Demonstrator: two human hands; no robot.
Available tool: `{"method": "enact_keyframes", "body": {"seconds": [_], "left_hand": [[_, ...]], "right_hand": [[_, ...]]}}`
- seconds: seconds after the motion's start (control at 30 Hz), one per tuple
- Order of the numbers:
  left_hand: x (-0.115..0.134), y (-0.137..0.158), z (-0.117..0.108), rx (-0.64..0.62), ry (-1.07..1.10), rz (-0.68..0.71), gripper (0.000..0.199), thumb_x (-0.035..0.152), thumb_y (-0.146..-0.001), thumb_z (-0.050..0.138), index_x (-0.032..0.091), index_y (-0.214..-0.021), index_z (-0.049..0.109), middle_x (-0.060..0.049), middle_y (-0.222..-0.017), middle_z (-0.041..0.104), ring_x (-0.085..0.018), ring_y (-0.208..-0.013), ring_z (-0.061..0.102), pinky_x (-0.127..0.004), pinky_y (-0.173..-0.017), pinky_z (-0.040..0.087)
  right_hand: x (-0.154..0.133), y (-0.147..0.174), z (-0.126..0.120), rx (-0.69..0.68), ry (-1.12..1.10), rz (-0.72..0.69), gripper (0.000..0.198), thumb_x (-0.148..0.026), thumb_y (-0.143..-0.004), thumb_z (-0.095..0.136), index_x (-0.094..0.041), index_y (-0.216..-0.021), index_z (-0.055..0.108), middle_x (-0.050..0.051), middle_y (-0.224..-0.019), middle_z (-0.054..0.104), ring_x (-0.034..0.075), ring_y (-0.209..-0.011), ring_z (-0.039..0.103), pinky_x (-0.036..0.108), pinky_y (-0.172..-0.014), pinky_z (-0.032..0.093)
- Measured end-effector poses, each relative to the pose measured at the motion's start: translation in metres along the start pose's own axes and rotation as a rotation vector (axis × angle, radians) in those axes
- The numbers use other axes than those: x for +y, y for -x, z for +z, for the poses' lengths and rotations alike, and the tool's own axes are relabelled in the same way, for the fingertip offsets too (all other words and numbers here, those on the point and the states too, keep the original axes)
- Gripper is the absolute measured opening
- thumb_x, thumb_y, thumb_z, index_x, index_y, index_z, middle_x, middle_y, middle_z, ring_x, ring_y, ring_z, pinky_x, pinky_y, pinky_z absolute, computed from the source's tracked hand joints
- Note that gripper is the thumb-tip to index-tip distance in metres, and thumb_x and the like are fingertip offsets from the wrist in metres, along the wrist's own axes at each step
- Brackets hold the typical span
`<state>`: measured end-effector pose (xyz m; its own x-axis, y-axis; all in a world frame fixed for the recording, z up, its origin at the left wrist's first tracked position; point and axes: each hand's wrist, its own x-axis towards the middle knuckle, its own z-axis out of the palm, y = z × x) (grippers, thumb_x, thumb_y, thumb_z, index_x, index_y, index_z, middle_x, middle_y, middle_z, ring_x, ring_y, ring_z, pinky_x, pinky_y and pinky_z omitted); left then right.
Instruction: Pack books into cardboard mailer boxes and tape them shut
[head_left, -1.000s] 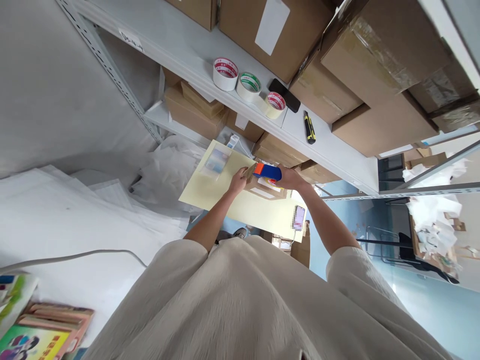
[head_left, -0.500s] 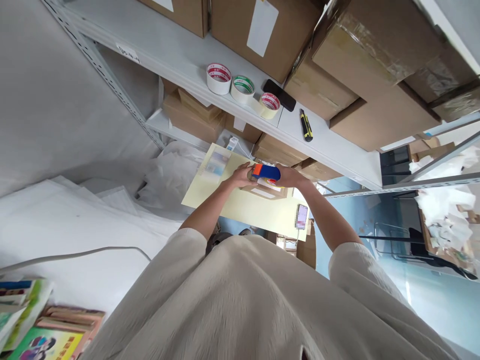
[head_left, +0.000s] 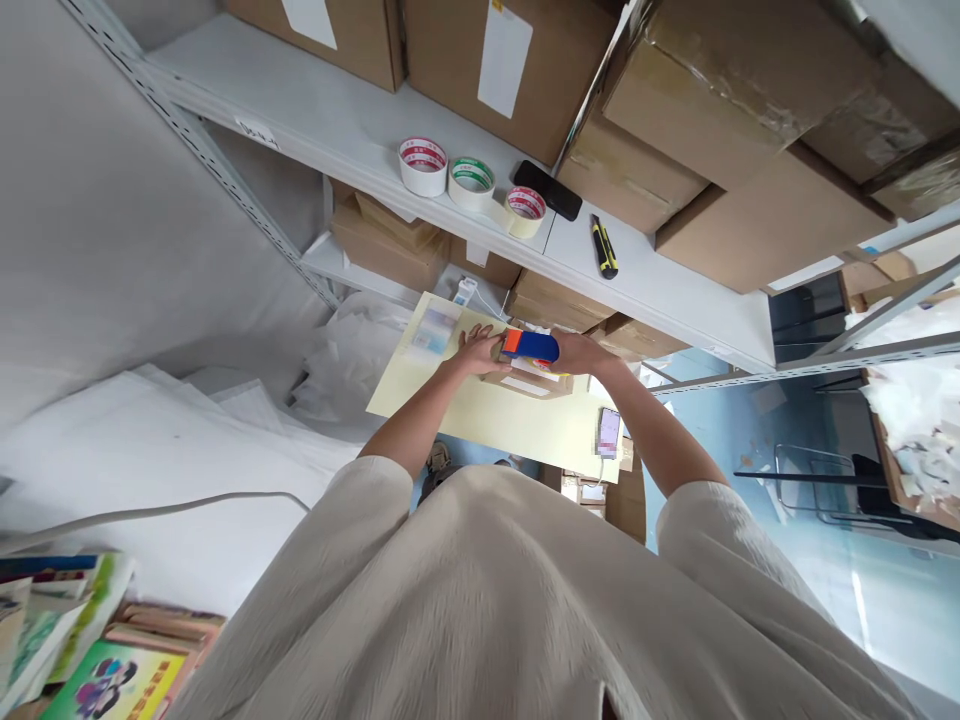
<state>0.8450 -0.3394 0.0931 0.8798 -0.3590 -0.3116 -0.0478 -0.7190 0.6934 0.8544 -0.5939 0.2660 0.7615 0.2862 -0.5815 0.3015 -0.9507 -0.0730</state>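
Note:
A small cardboard box (head_left: 529, 381) sits on a pale yellow table (head_left: 480, 415) below the shelf. My right hand (head_left: 577, 351) grips a blue and orange tape dispenser (head_left: 531, 345) and holds it on top of the box. My left hand (head_left: 478, 350) lies flat with fingers spread on the box's left end, right beside the dispenser's orange tip. Much of the box is hidden under both hands.
A clear packet (head_left: 433, 329) and a phone (head_left: 608, 431) lie on the table. On the grey shelf (head_left: 352, 130) above stand three tape rolls (head_left: 470, 182), a black phone (head_left: 547, 190) and a yellow utility knife (head_left: 603, 247), before large cartons (head_left: 690, 90). White sheets (head_left: 150, 440) and books (head_left: 97, 670) lie left.
My left hand has slid left along the box and flattened out, fingers spread. The dispenser has shifted slightly left. The view has tilted, so the shelf sits lower in frame.

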Motion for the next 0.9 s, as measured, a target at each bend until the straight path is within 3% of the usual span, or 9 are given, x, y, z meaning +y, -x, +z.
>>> {"method": "enact_keyframes", "body": {"seconds": [0.1, 0.23, 0.37, 0.43, 0.5, 0.63, 0.9], "left_hand": [[0.001, 0.001, -0.003, -0.011, 0.0, -0.001, 0.114, 0.067, -0.082, 0.094, 0.045, -0.184, 0.047, -0.013, -0.197, 0.032, -0.049, -0.186, 0.012, -0.077, -0.145, 0.008], [0.005, 0.002, -0.007, -0.036, -0.049, -0.034, 0.117, 0.071, -0.085, 0.091, 0.043, -0.187, 0.04, -0.017, -0.198, 0.027, -0.051, -0.186, 0.011, -0.079, -0.143, 0.008], [0.01, 0.002, -0.01, -0.049, -0.101, -0.056, 0.119, 0.076, -0.085, 0.089, 0.044, -0.188, 0.038, -0.015, -0.199, 0.026, -0.051, -0.186, 0.009, -0.077, -0.144, 0.009], [0.013, 0.002, -0.012, -0.06, -0.127, -0.068, 0.118, 0.075, -0.087, 0.087, 0.044, -0.189, 0.036, -0.015, -0.199, 0.026, -0.05, -0.186, 0.01, -0.077, -0.144, 0.011], [0.016, 0.002, -0.013, -0.073, -0.158, -0.084, 0.117, 0.072, -0.09, 0.085, 0.041, -0.19, 0.034, -0.016, -0.199, 0.025, -0.05, -0.186, 0.012, -0.076, -0.144, 0.014], [0.023, -0.001, -0.015, -0.081, -0.218, -0.118, 0.118, 0.07, -0.09, 0.086, 0.039, -0.19, 0.032, -0.016, -0.199, 0.027, -0.047, -0.185, 0.019, -0.07, -0.145, 0.019], [0.03, -0.005, -0.014, -0.088, -0.276, -0.158, 0.125, 0.061, -0.085, 0.09, 0.035, -0.192, 0.03, -0.014, -0.192, 0.044, -0.047, -0.18, 0.034, -0.059, -0.144, 0.032]], "right_hand": [[0.027, 0.016, 0.001, 0.013, -0.015, 0.003, 0.077, -0.063, -0.09, 0.091, -0.025, -0.153, 0.065, 0.017, -0.13, 0.086, 0.041, -0.114, 0.081, 0.046, -0.099, 0.062], [0.105, 0.056, 0.014, 0.04, -0.069, 0.055, 0.065, -0.06, -0.092, 0.091, -0.026, -0.144, 0.068, 0.014, -0.127, 0.087, 0.037, -0.112, 0.082, 0.043, -0.097, 0.061], [0.196, 0.102, 0.047, 0.038, -0.027, 0.232, 0.05, -0.049, -0.094, 0.089, -0.023, -0.132, 0.069, 0.017, -0.121, 0.086, 0.038, -0.112, 0.082, 0.043, -0.096, 0.058], [0.227, 0.117, 0.069, 0.023, -0.024, 0.282, 0.046, -0.041, -0.094, 0.089, -0.022, -0.13, 0.069, 0.02, -0.122, 0.086, 0.038, -0.114, 0.082, 0.042, -0.094, 0.056], [0.243, 0.121, 0.089, 0.02, -0.037, 0.285, 0.045, -0.036, -0.094, 0.088, -0.021, -0.132, 0.068, 0.02, -0.122, 0.085, 0.037, -0.113, 0.082, 0.04, -0.092, 0.055], [0.245, 0.112, 0.115, 0.024, -0.071, 0.254, 0.051, -0.031, -0.087, 0.089, -0.023, -0.132, 0.066, 0.019, -0.122, 0.086, 0.037, -0.107, 0.082, 0.042, -0.094, 0.056], [0.27, 0.106, 0.112, 0.053, -0.15, 0.212, 0.059, -0.04, -0.088, 0.09, -0.024, -0.138, 0.064, 0.02, -0.125, 0.084, 0.04, -0.109, 0.08, 0.045, -0.092, 0.056]]}}
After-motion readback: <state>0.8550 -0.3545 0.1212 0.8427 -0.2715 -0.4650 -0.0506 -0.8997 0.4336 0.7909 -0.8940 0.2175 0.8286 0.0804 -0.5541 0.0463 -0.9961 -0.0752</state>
